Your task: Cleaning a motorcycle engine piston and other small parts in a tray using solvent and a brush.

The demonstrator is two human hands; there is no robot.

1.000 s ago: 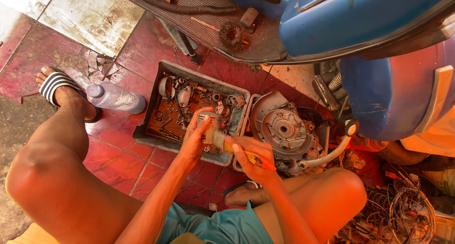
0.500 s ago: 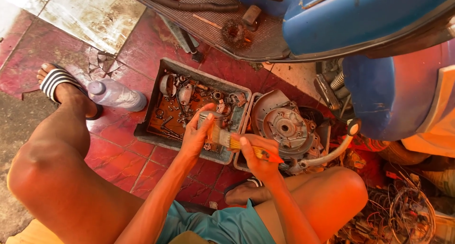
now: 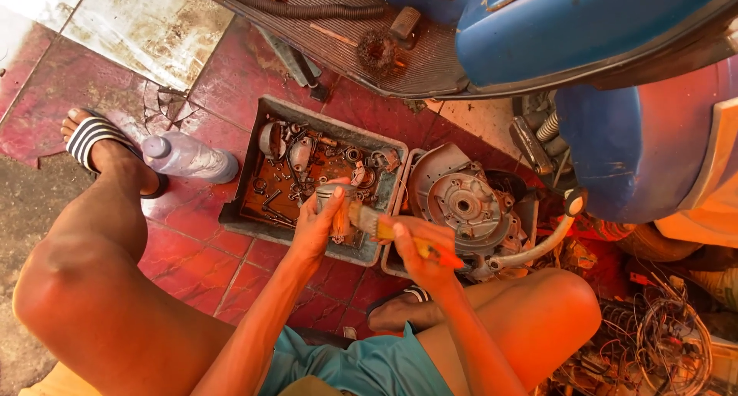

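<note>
Red floor tiles (image 3: 231,81), stained and cracked in places, are seen from above, with a paler worn slab at the upper left. Far to the left of the hands, a foot in a striped sandal (image 3: 96,138) is planted on the tiles, and a clear plastic bottle (image 3: 188,158) is laid on its side just beside it. Between the bottle and the hands, a grey metal tray (image 3: 307,111) filled with rusty small parts and tools is set on the floor.

Over the tray's near edge, the left hand (image 3: 315,231) is wrapped around a small grey metal cylinder (image 3: 332,200), which is held upright with the thumb raised along its side. Just to the right of it, the right hand (image 3: 423,250) is closed around the yellow handle of a paintbrush (image 3: 384,228), whose bristles are pressed against the cylinder's side.

Immediately right of the right hand, a round engine housing (image 3: 461,200) is seen resting in a second tray, with a curved pale lever (image 3: 538,246) beside it. Above and further right, the blue body of a scooter (image 3: 584,34) is seen, and at the lower right a tangle of wires (image 3: 653,342) is heaped.
</note>
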